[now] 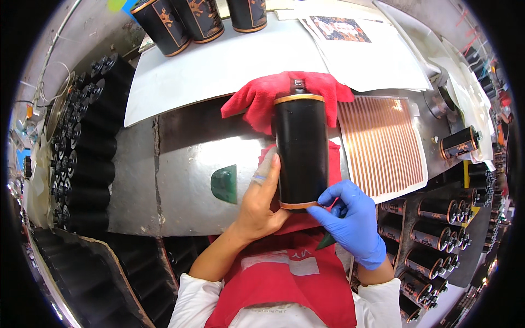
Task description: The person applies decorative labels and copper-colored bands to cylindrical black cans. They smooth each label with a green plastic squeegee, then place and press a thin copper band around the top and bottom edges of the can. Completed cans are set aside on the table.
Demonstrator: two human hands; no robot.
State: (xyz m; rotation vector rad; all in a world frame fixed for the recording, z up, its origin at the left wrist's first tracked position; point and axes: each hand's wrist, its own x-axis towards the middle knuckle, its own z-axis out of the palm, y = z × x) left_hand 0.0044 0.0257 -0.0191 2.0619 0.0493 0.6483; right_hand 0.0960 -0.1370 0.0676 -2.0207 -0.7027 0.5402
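A black cylindrical bottle lies in front of me, its neck pointing away, with copper-coloured bands at both ends. My left hand holds its lower left side, thumb along the wall; a pale wrap with a blue stripe circles one finger. In a blue glove, my right hand pinches at the copper band on the near end. Beneath that palm a dark green pointed piece sticks out, mostly hidden by the hand. Under the bottle is a red cloth. A green D-shaped scraper lies to the left.
Right of the bottle is a sheet of copper-coloured strips. Several decorated black bottles stand on white board at the back. Plain black bottles are stacked left; decorated ones fill a rack at right.
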